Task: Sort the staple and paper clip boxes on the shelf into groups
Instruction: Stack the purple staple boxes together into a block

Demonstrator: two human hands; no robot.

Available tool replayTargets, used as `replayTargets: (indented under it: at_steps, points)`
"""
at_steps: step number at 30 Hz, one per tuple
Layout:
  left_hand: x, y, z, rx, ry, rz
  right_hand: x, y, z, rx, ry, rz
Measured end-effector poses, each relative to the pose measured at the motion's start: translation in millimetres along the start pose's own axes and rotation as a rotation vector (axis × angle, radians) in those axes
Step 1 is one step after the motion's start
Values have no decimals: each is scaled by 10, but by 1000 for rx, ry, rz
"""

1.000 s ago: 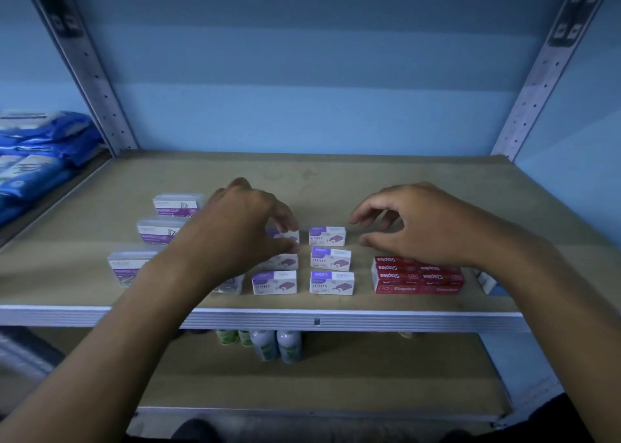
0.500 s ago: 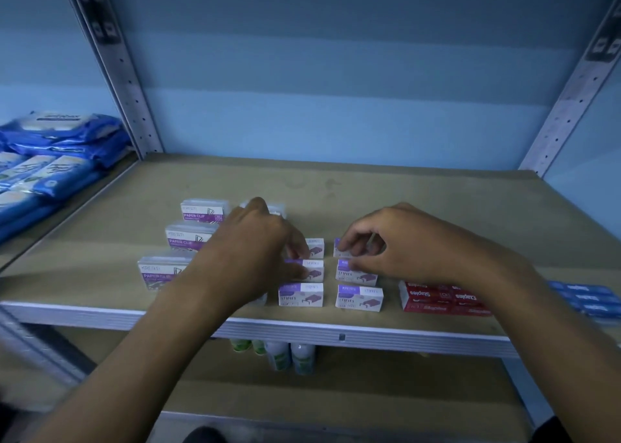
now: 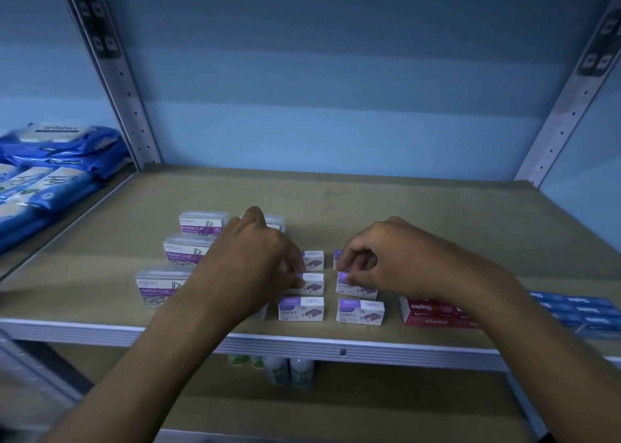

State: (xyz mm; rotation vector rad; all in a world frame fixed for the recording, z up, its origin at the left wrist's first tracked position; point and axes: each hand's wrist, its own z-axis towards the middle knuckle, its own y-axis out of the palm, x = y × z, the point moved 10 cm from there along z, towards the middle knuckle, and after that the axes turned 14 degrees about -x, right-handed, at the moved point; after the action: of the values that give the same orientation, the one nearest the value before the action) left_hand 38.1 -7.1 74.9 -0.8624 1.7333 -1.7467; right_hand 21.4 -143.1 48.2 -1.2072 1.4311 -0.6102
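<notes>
Purple-and-white staple boxes stand in two short columns near the shelf's (image 3: 420, 214) front edge. My left hand (image 3: 248, 268) curls its fingertips around the middle box (image 3: 316, 285) of the left column, hiding its left end. The rear box (image 3: 315, 260) and the front box (image 3: 301, 309) stand free. My right hand (image 3: 386, 261) pinches the left end of the right column's middle box (image 3: 358, 289); the box behind it is mostly hidden by my fingers. The front right box (image 3: 360, 312) is untouched. Clear paper clip boxes (image 3: 186, 251) sit in a group at the left.
Red staple boxes (image 3: 433, 311) lie right of the white ones, under my right forearm. Blue staple boxes (image 3: 578, 310) sit further right at the shelf edge. Blue wipe packs (image 3: 50, 173) fill the neighbouring shelf on the left. Small bottles (image 3: 289, 372) stand on the shelf below.
My right hand moved left from above the red boxes onto the right column of staple boxes and curled its fingers. My left hand stayed at the left column, its fingertips closing on a box.
</notes>
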Motion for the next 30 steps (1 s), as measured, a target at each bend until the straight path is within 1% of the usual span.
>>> replayTargets:
  at_steps: [8,17,23,30]
  points:
    - [6,-2,-23,26,12,-17,-11,0,5,7,-12,8]
    - [-14,-86,-102,90,64,-11,-118,-87,-113,34,-49,5]
    - [9,-67,-165,38,76,-16,-169,-88,-186,38,-53,-10]
    - [51,40,-153,-35,86,-26,-121,38,-154,-31,-11,-32]
